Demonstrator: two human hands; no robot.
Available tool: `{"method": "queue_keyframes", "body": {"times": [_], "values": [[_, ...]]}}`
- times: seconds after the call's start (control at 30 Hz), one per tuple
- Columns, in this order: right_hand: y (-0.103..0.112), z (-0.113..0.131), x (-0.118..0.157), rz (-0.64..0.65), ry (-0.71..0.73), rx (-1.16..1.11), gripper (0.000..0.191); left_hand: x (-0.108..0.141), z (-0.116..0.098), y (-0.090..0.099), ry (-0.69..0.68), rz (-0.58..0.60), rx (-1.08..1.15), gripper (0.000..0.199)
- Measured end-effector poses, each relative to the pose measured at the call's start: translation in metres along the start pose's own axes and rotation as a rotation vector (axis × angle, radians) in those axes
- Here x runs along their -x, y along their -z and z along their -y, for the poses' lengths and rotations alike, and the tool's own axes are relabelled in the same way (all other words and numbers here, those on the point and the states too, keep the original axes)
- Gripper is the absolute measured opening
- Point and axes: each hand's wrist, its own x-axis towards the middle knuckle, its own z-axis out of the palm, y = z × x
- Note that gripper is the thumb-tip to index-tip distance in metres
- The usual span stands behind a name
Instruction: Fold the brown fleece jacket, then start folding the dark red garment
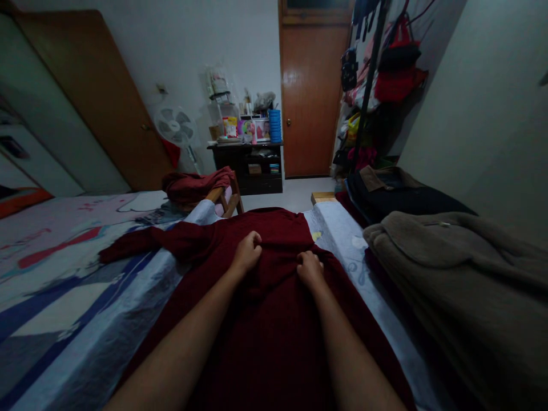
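Note:
A dark red long-sleeved garment [274,319] lies spread over the bed, its neck end pointing away from me. One sleeve stretches out to the left; the other sleeve is not visible. On its upper part, my left hand [248,251] is closed, fingers curled and pinching the cloth. My right hand [310,268] is closed too, gripping the cloth near the right edge. Small folds run between the two hands. Beneath the garment shows a pale blue patterned sheet [342,228].
To the right lie a folded grey-brown fleece coat [454,251] and a dark jacket [406,191]. A reddish cloth [197,185] hangs over a wooden bed end at left. Beyond stand a white fan [175,125], a dark cabinet [231,171] and a wooden door [314,97].

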Motion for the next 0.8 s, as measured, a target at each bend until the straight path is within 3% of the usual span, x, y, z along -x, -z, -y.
{"method": "queue_keyframes", "body": {"times": [0.07, 0.17, 0.3, 0.4, 0.57, 0.7, 0.8], "values": [[0.017, -0.002, 0.005, 0.032, 0.042, -0.011, 0.035, 0.005, 0.002, 0.003, 0.082, 0.044, -0.085, 0.036], [0.047, -0.013, 0.020, -0.094, 0.035, 0.045, 0.038, 0.015, 0.005, 0.012, 0.214, 0.283, -0.117, 0.078], [0.076, -0.031, 0.052, -0.142, -0.065, 0.211, 0.035, 0.033, 0.007, 0.030, 0.136, 0.530, 0.006, 0.107], [0.088, -0.037, 0.077, -0.075, -0.081, 0.291, 0.040, 0.048, 0.007, 0.040, 0.090, 0.601, -0.082, 0.118], [0.103, -0.037, 0.108, 0.106, -0.116, 0.321, 0.039, 0.063, 0.010, 0.038, 0.006, 0.552, -0.279, 0.104], [0.108, -0.038, 0.126, 0.243, -0.079, 0.241, 0.041, 0.061, 0.009, 0.041, -0.069, 0.415, -0.119, 0.085], [0.105, -0.040, 0.137, 0.262, 0.018, 0.142, 0.042, 0.054, 0.003, 0.053, -0.106, 0.267, 0.059, 0.072]]}}
